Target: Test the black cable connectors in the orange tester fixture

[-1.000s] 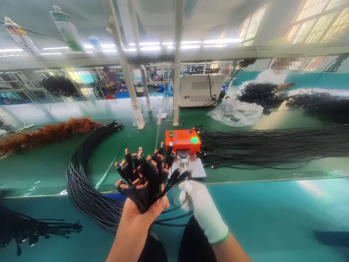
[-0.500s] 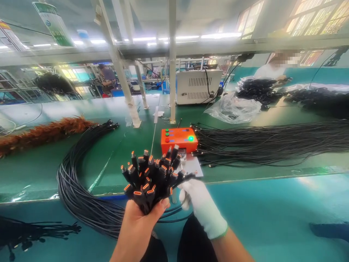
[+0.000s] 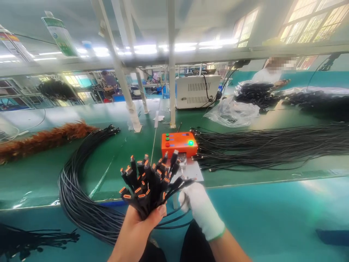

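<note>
My bare left hand (image 3: 141,225) is wrapped round a thick bundle of black USB cables (image 3: 148,185), their plugs with orange tips fanned upward. The cable lengths curve away to the left and back over the green table. In a white knit glove, my right hand (image 3: 197,205) is closed on a black cable near its plug end, just right of the bundle. Beyond both hands sits an orange tester box (image 3: 179,143) with green and red buttons and a bright green light. A metal plate (image 3: 195,173) lies in front of it.
Many black cables (image 3: 261,145) lie spread across the right of the table. A brown feathery bundle (image 3: 46,140) lies at left. Behind stand a white metal case (image 3: 198,91), shelf posts (image 3: 172,72) and a plastic bag (image 3: 234,112). A person (image 3: 267,74) is at the far right.
The view has tilted up slightly, so the table sits lower in the picture. The plug bundle has shifted a little left and down. Both hands keep their grip.
</note>
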### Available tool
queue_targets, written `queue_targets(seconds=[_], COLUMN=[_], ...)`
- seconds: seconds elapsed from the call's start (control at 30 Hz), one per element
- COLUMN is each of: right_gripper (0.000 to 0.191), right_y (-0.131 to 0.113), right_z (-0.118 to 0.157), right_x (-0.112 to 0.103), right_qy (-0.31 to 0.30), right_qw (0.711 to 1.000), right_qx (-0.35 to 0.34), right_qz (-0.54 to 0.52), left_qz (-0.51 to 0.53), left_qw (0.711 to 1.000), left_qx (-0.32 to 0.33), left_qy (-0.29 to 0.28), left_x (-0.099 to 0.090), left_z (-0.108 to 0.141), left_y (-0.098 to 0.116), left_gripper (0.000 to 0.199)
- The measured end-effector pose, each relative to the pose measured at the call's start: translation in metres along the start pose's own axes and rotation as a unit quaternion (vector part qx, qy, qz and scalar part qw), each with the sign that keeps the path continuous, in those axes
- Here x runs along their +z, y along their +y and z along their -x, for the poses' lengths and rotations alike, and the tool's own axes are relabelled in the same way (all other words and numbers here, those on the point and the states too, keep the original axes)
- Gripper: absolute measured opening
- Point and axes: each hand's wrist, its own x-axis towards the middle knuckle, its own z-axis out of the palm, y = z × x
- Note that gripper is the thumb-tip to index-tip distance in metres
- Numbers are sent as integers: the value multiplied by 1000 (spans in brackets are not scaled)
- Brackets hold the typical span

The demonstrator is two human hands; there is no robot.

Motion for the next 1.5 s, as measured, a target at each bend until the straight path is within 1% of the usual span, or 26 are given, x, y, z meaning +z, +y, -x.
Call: queue_targets(seconds=[0.1,0.17,0.2,0.27,0.3,0.33,0.37,0.43,0.5,0.53,0.57,0.63,0.67,0.7,0.73,0.77,0.8,0.87,0.93,0.97,1.07,1.13,1.27,1.4,1.5], right_gripper=[30,27,26,24,23,24,27,35,45,47,45,34,30,28,28,29,30,30,29,29,28,26,27,26,23], right_y=[1,-1,-3,-11,-17,-22,-27,-36,-43,-45,-47,-48,-47,-46,-43,-40,-37,-28,-21,-17,-10,-8,-6,-4,-5], right_z=[3,10,15,29,37,44,51,62,69,72,73,74,74,72,70,67,62,53,42,37,25,20,14,10,9], right_x=[-2,-8,-11,-18,-19,-19,-16,-7,6,12,18,28,32,34,34,33,31,24,18,16,14,15,15,14,14], right_qy=[31,62,84,143,183,195,176,160,196,203,193,134,109,105,118,131,133,117,82,64,37,43,71,79,77], right_qw=[990,974,965,941,918,908,914,909,891,889,901,945,961,971,975,975,977,986,993,995,998,998,995,995,996], right_qx=[30,56,58,28,-16,-66,-118,-226,-299,-313,-309,-265,-239,-212,-188,-168,-150,-112,-80,-65,-30,-8,15,17,-9], right_qz=[132,209,240,305,351,365,347,311,280,264,237,140,81,23,-25,-58,-68,-42,9,28,49,54,73,66,47], left_qz=[-11,-18,-22,-35,-44,-52,-57,-53,-42,-39,-39,-48,-47,-43,-31,-11,11,33,24,8,-33,-44,-47,-63,-68], left_qw=[999,998,999,998,997,995,993,990,990,991,992,992,993,994,997,999,1000,998,996,996,997,997,997,997,996], left_qx=[27,24,19,14,17,21,23,20,16,18,21,24,25,25,26,26,28,33,34,29,6,1,29,40,47], left_qy=[-45,-48,-46,-53,-68,-86,-105,-131,-133,-126,-120,-116,-109,-95,-73,-41,-6,50,78,82,68,60,50,32,25], left_x=[-3,-3,-4,-4,-5,-6,-7,-9,-10,-11,-10,-8,-6,-4,-2,-1,0,0,-3,-4,-9,-9,-3,0,-1], left_z=[-2,-2,-2,-2,-3,-4,-5,-7,-8,-8,-8,-6,-5,-3,-1,1,4,9,13,15,18,19,20,19,16], left_y=[3,4,4,3,1,0,-2,-6,-9,-9,-10,-9,-8,-7,-7,-7,-6,-7,-7,-7,-4,-1,4,6,5], left_gripper=[9,11,10,9,8,7,7,6,8,10,10,10,10,11,14,18,23,30,29,26,20,19,17,16,14])
